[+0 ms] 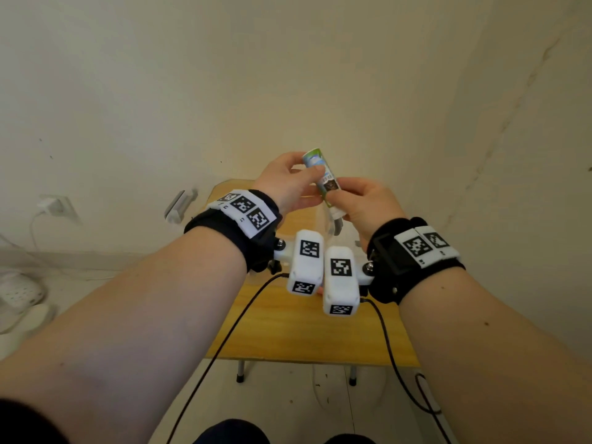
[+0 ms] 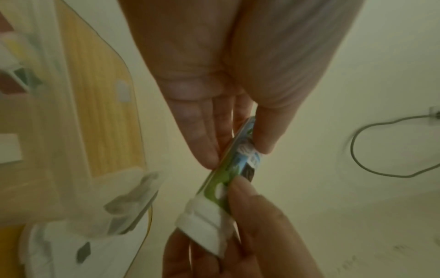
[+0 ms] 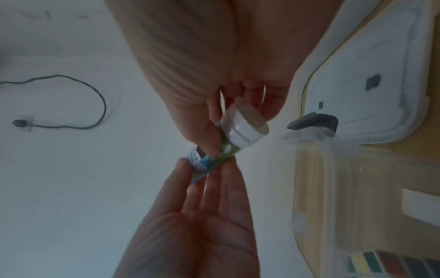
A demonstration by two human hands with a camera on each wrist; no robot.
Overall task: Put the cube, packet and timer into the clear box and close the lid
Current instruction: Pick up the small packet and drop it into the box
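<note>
Both hands hold the packet (image 1: 323,179), a green and blue tube with a white cap (image 3: 243,126), in the air above the table's far end. My left hand (image 1: 309,165) pinches its upper end between thumb and fingers (image 2: 207,143). My right hand (image 1: 336,203) pinches the lower part near the cap. Below the hands stands the clear box (image 3: 333,188) with no lid on it. Its lid (image 3: 381,75) lies flat on the table beside it. The coloured cube (image 3: 381,263) shows through the box wall. A white block (image 3: 421,205) near it may be the timer; I cannot tell.
The small yellow wooden table (image 1: 304,331) stands against a cream wall. Black cables (image 1: 224,341) run from the wrist cameras across its front. A wall socket with a plug and cord (image 1: 54,205) and white slippers (image 1: 19,293) are at the left, on the floor side.
</note>
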